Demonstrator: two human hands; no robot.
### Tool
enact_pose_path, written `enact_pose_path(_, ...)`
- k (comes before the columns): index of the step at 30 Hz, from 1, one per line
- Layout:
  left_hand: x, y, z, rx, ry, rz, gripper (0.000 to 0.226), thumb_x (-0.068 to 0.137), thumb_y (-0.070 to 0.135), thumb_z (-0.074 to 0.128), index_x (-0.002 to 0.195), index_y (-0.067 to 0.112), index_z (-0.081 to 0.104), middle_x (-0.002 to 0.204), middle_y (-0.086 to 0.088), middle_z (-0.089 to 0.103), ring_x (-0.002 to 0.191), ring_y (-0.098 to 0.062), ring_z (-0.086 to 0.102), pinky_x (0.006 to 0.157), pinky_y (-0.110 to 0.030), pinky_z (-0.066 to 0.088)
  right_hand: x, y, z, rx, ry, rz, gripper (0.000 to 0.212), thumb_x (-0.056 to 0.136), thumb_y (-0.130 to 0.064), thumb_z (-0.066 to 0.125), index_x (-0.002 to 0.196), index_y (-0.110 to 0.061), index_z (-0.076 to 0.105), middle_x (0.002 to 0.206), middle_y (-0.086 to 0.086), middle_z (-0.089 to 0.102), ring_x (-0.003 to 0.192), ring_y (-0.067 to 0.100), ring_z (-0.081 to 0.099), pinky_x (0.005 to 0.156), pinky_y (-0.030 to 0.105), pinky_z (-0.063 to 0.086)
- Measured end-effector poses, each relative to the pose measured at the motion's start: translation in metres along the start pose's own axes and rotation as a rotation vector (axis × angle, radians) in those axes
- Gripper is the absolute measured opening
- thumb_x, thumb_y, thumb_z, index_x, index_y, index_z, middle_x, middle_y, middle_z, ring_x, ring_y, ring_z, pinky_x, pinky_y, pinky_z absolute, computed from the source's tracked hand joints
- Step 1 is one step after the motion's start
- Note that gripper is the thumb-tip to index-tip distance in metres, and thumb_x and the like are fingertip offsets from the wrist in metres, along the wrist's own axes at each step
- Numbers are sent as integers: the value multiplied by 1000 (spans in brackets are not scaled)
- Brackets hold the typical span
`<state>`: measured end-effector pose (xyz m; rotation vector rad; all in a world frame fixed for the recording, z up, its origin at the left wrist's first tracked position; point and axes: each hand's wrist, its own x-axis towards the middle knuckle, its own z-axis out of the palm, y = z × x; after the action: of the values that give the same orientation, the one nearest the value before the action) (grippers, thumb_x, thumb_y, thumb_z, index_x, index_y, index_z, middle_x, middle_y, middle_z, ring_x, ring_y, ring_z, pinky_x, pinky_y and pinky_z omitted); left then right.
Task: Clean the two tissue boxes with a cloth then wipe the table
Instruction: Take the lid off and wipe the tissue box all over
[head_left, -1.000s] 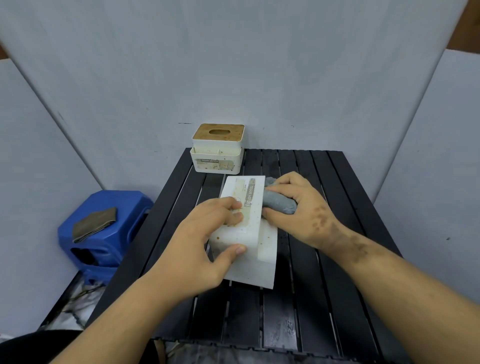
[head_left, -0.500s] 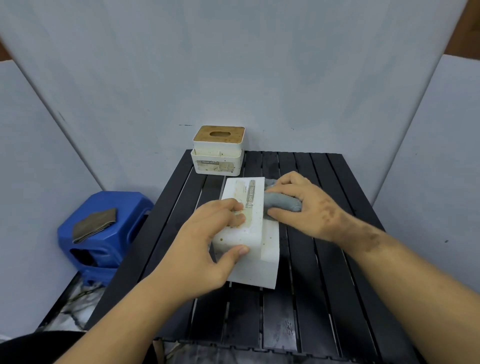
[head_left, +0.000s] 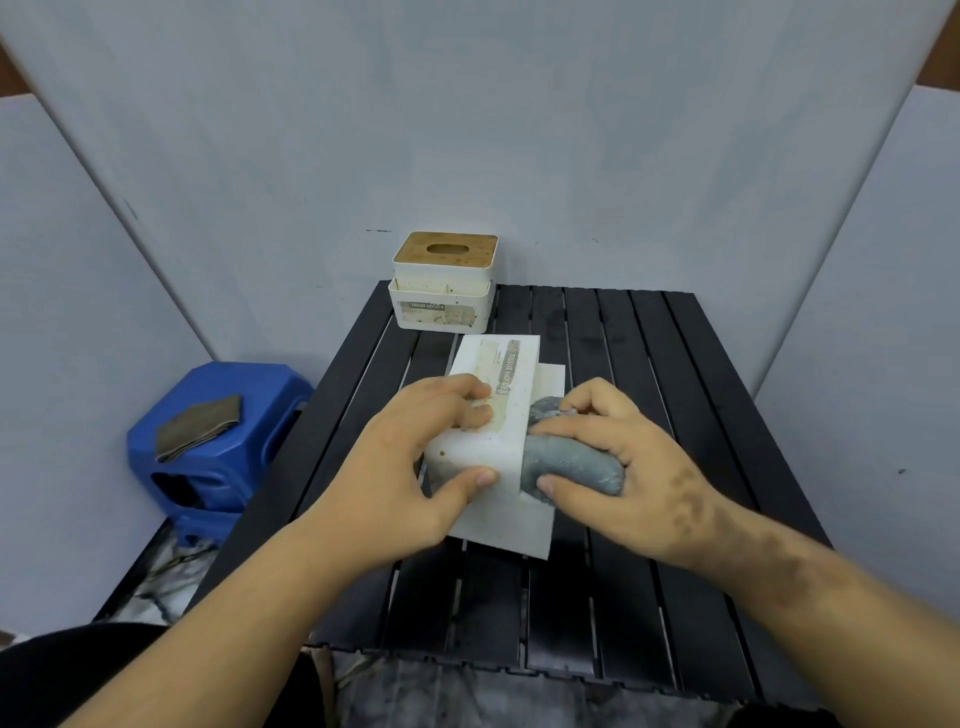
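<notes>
A white tissue box (head_left: 506, 374) with brown stains lies on its side in the middle of the black slatted table (head_left: 623, 597). My left hand (head_left: 405, 467) grips its near end from the left. My right hand (head_left: 628, 467) presses a bunched grey cloth (head_left: 571, 465) against the box's right face, near the front end. A second white tissue box (head_left: 444, 283) with a wooden lid stands upright at the table's back left corner.
A blue plastic stool (head_left: 218, 441) stands left of the table with a folded brown cloth (head_left: 200, 426) on top. Grey panels close in the back and both sides. The table's near edge is just below my forearms.
My right hand has slid the grey cloth along the box's right face toward me, from its far end to its near end. My left hand has kept its hold on the box.
</notes>
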<state>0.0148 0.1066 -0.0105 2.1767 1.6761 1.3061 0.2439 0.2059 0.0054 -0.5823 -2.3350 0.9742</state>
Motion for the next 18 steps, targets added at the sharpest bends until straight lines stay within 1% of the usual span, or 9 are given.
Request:
enact_pose_path(3, 0, 2, 1, -5, -7, -14, 40, 81, 34, 75, 114, 11, 69, 138, 2, 63, 136, -9, 53, 112, -17, 37, 4, 7, -28, -29, -90, 48, 33, 77, -25, 80, 107, -38, 74, 103, -13, 53, 105, 11, 58, 91, 24, 49)
enact_pose_path(6, 1, 4, 2, -7, -6, -28, 40, 81, 35, 75, 114, 12, 69, 138, 2, 62, 136, -8, 52, 112, -16, 37, 10, 3, -21, -46, 2, 80, 29, 78, -20, 81, 102, -34, 76, 101, -12, 53, 98, 8, 59, 85, 17, 48)
enact_pose_path(8, -1, 3, 1, -6, 3, -26, 41, 80, 34, 75, 115, 12, 68, 138, 2, 62, 136, -9, 52, 112, -17, 38, 12, -5, 3, -76, 55, 50, 22, 79, -19, 79, 99, -28, 75, 101, -9, 50, 97, 7, 56, 83, 13, 45)
enact_pose_path(9, -1, 2, 0, -4, 7, -23, 42, 80, 34, 75, 115, 11, 68, 138, 2, 62, 136, -9, 52, 112, -17, 38, 11, -8, 10, -86, 51, 25, 21, 79, -19, 78, 99, -26, 75, 101, -9, 49, 98, 7, 55, 83, 13, 44)
enact_pose_path(11, -2, 3, 0, -4, 6, -22, 42, 80, 32, 75, 115, 11, 68, 139, 1, 62, 136, -10, 53, 113, -18, 38, 8, -9, -2, -90, -52, -3, 25, 77, -22, 79, 102, -26, 75, 101, -9, 51, 96, 8, 57, 83, 15, 46)
enact_pose_path(13, -3, 4, 1, -4, -1, -31, 41, 80, 30, 77, 116, 11, 68, 139, 1, 62, 137, -9, 52, 113, -17, 37, 5, -6, -28, -67, -152, 48, 29, 76, -21, 82, 102, -31, 76, 101, -10, 55, 96, 10, 62, 84, 18, 51)
enact_pose_path(14, -3, 5, 2, 0, -4, -35, 41, 80, 27, 79, 116, 12, 69, 139, 1, 62, 137, -8, 52, 113, -16, 36, 5, -4, -37, -53, -143, 81, 29, 76, -20, 83, 101, -33, 77, 101, -11, 57, 97, 9, 63, 85, 20, 51)
enact_pose_path(16, -2, 5, 2, 1, -2, -41, 40, 79, 23, 81, 115, 11, 69, 138, 1, 62, 136, -6, 52, 112, -14, 35, 6, -3, -34, -49, -26, 111, 26, 76, -18, 82, 96, -34, 77, 99, -11, 57, 96, 7, 62, 84, 19, 51)
enact_pose_path(18, -2, 5, 3, 7, 10, -36, 40, 80, 28, 80, 114, 11, 68, 137, 0, 62, 135, -7, 52, 112, -14, 36, 8, -7, -8, -51, 86, 101, 22, 77, -17, 81, 93, -31, 77, 98, -7, 55, 94, 5, 60, 81, 12, 46)
